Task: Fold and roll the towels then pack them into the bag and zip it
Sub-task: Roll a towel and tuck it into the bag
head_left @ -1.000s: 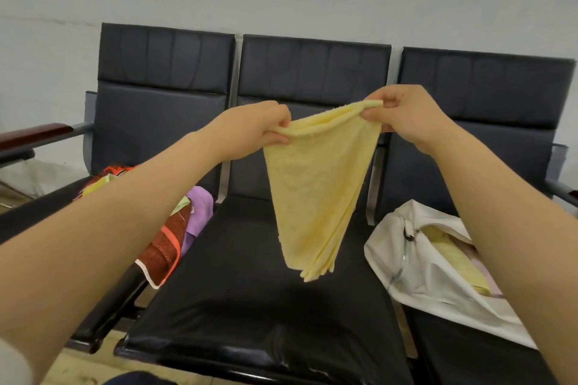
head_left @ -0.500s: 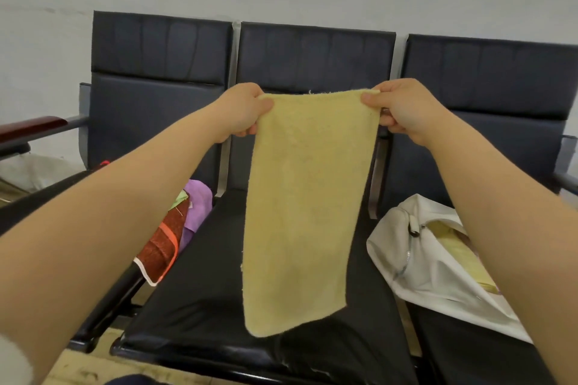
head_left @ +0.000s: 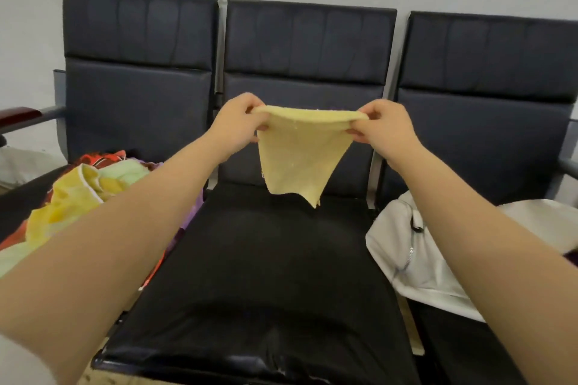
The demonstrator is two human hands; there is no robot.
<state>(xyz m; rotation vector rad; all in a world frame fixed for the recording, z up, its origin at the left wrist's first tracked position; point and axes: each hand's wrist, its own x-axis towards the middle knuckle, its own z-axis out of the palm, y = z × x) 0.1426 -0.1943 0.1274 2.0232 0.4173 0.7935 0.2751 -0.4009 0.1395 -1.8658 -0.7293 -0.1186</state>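
The yellow towel, flat and long 0.5 s ago, now hangs shorter, seemingly folded.

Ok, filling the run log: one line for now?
left hand: pinches yellow towel | right hand: same | yellow towel: hangs over middle seat | white bag: on right seat

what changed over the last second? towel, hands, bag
The yellow towel, which hung flat and long half a second ago, now hangs shorter and tapers to a point above the middle seat. No grip change: the left hand and right hand still pinch its top corners. The white bag and the towel pile stayed where they lay.
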